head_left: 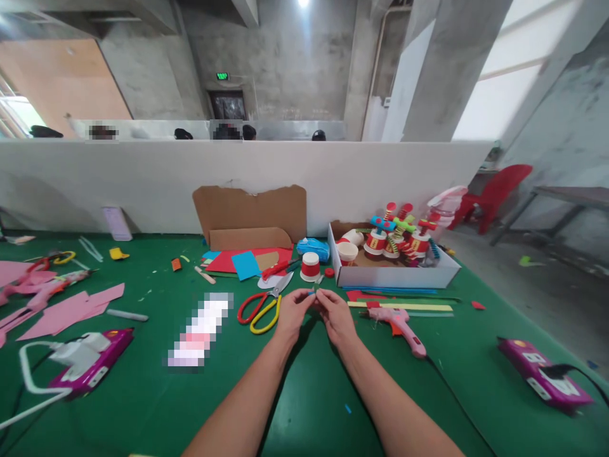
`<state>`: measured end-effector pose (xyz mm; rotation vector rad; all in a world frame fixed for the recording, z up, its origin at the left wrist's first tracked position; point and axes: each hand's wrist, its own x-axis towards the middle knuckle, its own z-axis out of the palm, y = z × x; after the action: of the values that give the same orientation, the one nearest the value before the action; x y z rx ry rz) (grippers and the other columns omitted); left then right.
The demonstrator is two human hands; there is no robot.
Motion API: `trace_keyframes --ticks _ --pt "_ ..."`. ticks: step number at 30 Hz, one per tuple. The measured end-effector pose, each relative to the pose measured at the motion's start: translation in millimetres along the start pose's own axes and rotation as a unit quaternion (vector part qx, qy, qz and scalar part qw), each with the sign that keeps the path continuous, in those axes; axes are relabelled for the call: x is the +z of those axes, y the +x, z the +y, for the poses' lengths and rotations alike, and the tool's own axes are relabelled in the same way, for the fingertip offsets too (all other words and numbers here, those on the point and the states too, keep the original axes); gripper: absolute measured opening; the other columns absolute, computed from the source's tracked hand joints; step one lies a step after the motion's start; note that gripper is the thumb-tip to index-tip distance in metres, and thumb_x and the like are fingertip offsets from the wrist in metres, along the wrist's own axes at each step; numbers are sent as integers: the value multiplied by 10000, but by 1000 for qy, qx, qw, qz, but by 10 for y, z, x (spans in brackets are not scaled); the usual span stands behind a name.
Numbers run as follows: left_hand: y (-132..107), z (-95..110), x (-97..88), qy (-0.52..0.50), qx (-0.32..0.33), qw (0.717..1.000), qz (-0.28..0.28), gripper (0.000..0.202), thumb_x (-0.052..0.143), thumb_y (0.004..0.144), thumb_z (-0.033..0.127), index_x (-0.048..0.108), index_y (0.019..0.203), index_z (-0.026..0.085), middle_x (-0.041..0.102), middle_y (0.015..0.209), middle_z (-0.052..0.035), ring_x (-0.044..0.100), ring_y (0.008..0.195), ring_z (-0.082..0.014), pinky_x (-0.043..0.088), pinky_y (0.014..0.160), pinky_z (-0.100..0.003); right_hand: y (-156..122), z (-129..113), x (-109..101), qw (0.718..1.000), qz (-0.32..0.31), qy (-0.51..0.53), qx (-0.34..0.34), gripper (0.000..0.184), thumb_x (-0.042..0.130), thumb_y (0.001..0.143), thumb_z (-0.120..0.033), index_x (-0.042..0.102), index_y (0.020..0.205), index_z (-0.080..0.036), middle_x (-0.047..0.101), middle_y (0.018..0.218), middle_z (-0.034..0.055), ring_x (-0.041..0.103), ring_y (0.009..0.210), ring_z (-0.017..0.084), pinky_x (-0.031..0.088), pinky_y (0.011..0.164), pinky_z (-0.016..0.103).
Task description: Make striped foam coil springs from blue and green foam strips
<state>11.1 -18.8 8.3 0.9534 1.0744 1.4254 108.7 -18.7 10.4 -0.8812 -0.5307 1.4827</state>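
My left hand [291, 311] and my right hand [335, 313] meet at the middle of the green table, fingertips pinched together. A small blue piece [311, 292] shows between them, mostly hidden by the fingers; its kind is too small to make out. Just left of my left hand lie scissors [259, 311] with one red and one yellow handle. Beyond my fingers stands an upside-down red and white paper cup [311, 267], beside a small red disc [329, 272]. To the right of my right hand rests a pink glue gun [399, 324] with its cord trailing forward.
A white box [397, 277] holds decorated paper-cup figures [375, 241]. Paper strips [404, 306] lie before it. Coloured paper [246, 265] and cardboard [250, 212] are behind the scissors. Purple power strips [542, 374] sit at both sides. A white partition [143, 181] borders the table's back.
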Motion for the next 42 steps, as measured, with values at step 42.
trace_keyframes --ticks 42 --pt "93 3 -164 119 41 992 5 281 733 575 392 677 715 155 629 668 -17 532 619 -129 427 633 -264 77 -17 -126 959 -75 -260 -83 275 715 604 -364 730 780 -154 704 697 23 593 562 126 498 634 282"
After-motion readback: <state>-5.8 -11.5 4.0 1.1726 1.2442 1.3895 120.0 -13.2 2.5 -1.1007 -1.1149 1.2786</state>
